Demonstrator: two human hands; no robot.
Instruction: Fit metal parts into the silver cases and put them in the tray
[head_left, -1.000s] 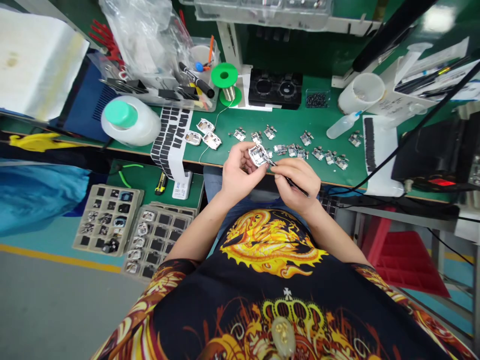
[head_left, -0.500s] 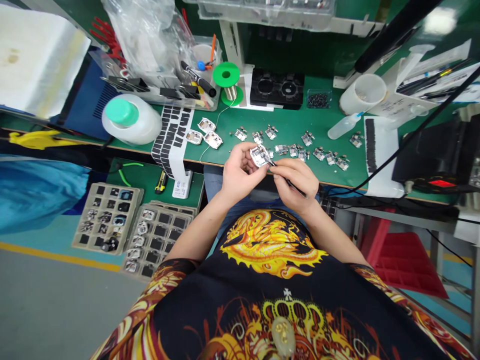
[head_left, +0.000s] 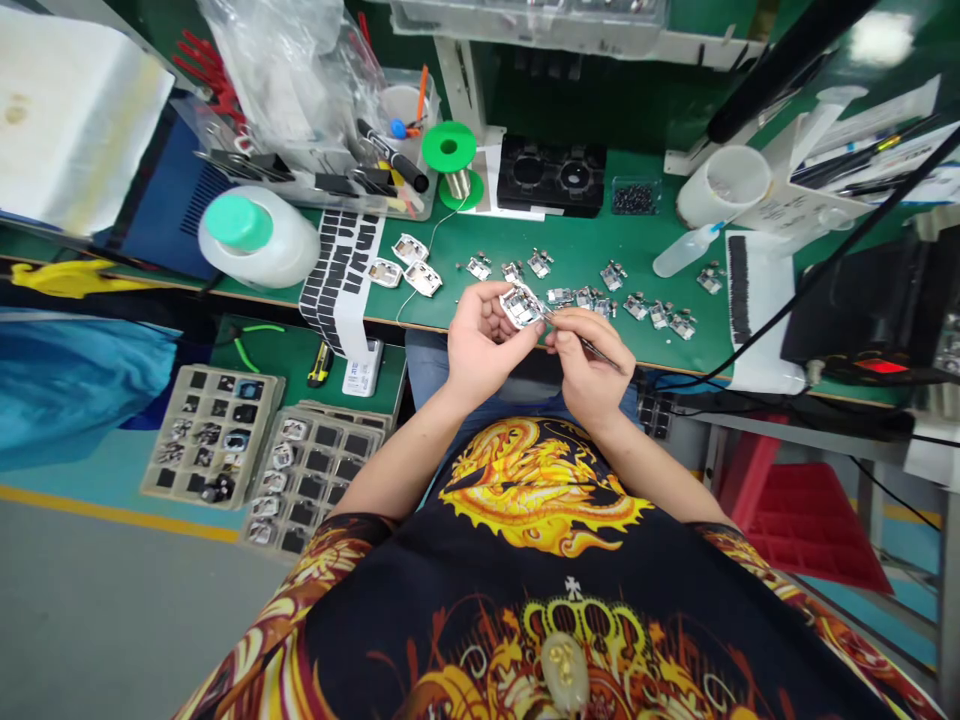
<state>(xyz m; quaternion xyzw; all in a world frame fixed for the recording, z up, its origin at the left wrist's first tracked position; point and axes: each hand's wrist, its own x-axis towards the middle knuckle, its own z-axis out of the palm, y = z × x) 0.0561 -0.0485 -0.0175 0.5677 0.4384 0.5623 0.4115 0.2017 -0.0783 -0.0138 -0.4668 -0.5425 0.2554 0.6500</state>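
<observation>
My left hand (head_left: 484, 335) holds a small white casing (head_left: 520, 305) with metal and electronic parts inside, its open face turned up. Thumb and fingers grip it at the edges, just over the table's front edge. My right hand (head_left: 596, 365) is closed around dark, thin tweezers (head_left: 598, 350), whose tip meets the right side of the casing. What the tip touches is too small to make out. Several small metal assemblies (head_left: 613, 275) lie on the green table beyond my hands. To the left are three empty-looking white casings (head_left: 422, 279).
A green solder spool (head_left: 450, 150), a white bottle with a green cap (head_left: 259, 238) and a black fixture (head_left: 552, 175) stand behind. At right are a squeeze bottle (head_left: 686, 250) and a white cup (head_left: 724, 187). Compartment trays (head_left: 274, 440) sit lower left.
The tweezers have swung flatter, and my right fingers have shifted along them close to the casing. My left hand has tilted the casing slightly.
</observation>
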